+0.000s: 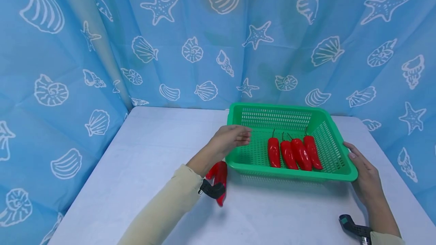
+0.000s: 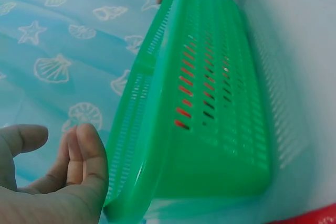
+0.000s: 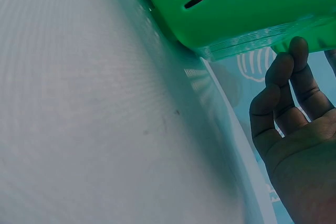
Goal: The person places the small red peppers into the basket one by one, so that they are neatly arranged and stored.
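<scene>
Clock positions run from the middle of the green basket [image 1: 293, 173], 12 being the far side. At 8 o'clock, I see two loose peppers [image 1: 222, 171] on the table [image 1: 153, 135], partly screened by the left wrist. At 9 o'clock, the left hand [image 1: 229, 138] is at the rim: fingers loosely bent, thumb well apart, nothing visibly held. Inside the basket, four red peppers [image 1: 301, 154] lie from the middle toward 3 o'clock. Between 3 and 4 o'clock, the right hand [image 1: 367, 175] sets bent fingers at the rim; I cannot tell whether they grip it.

I judge the step in hand to be positioning or steadying the basket. The next move calls for a firm hold at both ends if I shift it; a left-hand reach to 8 o'clock requires drawing that wrist back.

Room for travel is widest from 9 to 7 o'clock. At 12, the curtain [image 1: 190, 18] hangs close behind the back rim. At 3, only a narrow strip separates basket from table edge.
</scene>
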A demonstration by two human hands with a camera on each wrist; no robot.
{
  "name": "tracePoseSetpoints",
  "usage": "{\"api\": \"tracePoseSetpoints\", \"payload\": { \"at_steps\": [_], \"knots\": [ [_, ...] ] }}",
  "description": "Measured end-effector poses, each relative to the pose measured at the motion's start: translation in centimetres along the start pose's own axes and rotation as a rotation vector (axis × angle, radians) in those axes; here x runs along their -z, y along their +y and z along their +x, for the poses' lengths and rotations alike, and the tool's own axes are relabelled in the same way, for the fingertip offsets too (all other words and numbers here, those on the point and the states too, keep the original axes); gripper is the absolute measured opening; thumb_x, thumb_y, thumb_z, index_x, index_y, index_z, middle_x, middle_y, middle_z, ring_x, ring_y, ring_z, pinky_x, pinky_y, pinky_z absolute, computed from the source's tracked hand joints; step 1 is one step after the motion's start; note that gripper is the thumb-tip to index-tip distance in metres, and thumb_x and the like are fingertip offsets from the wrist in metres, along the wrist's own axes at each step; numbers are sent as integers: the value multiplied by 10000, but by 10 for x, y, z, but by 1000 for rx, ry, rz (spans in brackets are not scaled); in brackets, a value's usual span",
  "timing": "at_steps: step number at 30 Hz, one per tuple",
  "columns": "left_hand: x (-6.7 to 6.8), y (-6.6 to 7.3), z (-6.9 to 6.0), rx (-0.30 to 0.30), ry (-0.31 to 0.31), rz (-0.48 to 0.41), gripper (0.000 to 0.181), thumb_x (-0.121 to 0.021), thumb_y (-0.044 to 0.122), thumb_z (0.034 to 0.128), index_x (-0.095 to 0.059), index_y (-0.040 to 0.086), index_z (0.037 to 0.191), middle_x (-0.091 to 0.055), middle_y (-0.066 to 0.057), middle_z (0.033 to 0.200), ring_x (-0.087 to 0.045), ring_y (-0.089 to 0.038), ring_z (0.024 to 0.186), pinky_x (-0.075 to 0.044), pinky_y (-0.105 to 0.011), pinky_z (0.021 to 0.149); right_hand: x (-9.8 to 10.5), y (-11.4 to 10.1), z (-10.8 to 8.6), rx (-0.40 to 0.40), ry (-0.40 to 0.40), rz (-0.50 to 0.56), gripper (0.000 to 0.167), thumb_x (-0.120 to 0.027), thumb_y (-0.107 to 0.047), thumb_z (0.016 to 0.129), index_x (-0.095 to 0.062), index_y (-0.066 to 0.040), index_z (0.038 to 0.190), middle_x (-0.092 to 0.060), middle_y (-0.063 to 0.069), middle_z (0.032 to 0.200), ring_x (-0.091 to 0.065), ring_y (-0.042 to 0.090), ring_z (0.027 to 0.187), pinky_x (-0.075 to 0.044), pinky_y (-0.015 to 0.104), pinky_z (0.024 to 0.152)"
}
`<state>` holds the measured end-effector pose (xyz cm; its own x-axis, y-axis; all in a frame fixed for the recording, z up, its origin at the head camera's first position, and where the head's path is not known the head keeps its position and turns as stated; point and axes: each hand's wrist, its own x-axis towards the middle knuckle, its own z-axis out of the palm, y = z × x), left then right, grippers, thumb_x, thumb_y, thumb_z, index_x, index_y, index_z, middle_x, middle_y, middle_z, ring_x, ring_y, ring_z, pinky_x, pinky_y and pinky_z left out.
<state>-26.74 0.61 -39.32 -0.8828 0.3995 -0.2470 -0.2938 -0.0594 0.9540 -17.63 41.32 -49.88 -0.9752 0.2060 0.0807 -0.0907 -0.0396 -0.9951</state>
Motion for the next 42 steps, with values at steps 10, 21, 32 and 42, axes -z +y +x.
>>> {"api": "tracePoseSetpoints", "payload": {
  "at_steps": [10,21,32,42],
  "knots": [
    [33,-5,-17,-37,62,3,359,-620,228,989,-614,3,1269,-635,-128,1135,-643,-243,1039,-521,-332,966,1,0,0,-22,23,-24,472,-506,-326,1055,-449,-264,1520,-520,-165,1368,-618,-50,1037,-527,125,760],
    [67,-26,-28,-52,188,48,373,-620,235,978,-608,2,1269,-635,-151,1156,-643,-268,1030,-493,-395,1012,1,0,-2,5,0,-5,469,-520,-328,1049,-468,-254,1509,-567,-172,1302,-643,-29,1002,-541,143,741],
    [90,-43,-38,-33,249,82,429,-631,244,969,-589,-27,1300,-612,-214,1217,-633,-290,1043,-502,-384,999,1,-1,0,-22,9,1,472,-515,-323,1052,-457,-254,1515,-562,-178,1302,-653,-26,985,-548,153,739],
    [105,-63,-40,-26,330,117,429,-639,250,959,-598,-44,1269,-626,-205,1192,-657,-284,1021,-517,-427,979,1,-1,-1,-22,-2,15,465,-529,-334,1046,-476,-268,1503,-584,-183,1270,-668,-21,964,-555,163,728]
  ]
}}
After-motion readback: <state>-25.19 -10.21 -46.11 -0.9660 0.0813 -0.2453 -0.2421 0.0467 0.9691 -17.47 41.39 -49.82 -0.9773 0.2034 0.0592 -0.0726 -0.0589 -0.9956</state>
